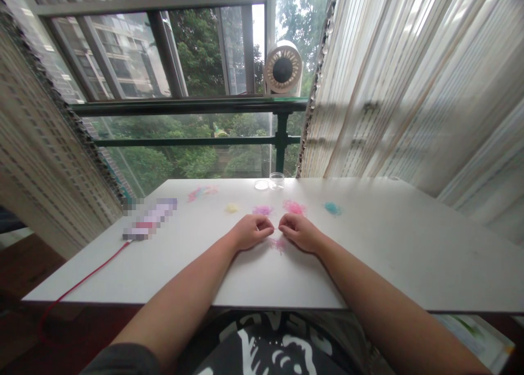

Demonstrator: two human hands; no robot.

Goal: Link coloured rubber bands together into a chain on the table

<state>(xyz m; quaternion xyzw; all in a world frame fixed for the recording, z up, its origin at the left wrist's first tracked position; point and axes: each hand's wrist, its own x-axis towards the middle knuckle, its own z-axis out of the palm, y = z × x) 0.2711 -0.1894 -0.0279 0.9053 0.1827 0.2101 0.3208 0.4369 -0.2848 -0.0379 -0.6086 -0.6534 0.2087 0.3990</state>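
Note:
My left hand and my right hand face each other just above the white table, fingers pinched and tips a little apart. A thin pinkish strand, which looks like a small rubber band, runs faintly between the fingertips. Below them lies a small loose pink pile of bands. Behind my hands are a purple pile and a brighter pink pile. A yellow pile sits to the left, a teal pile to the right. Single bands are too small to tell apart.
At the table's back stand a clear round container and its lid. A mixed-colour pile lies back left. A blurred-out device with a red cable rests on the left. A white fan stands by the window.

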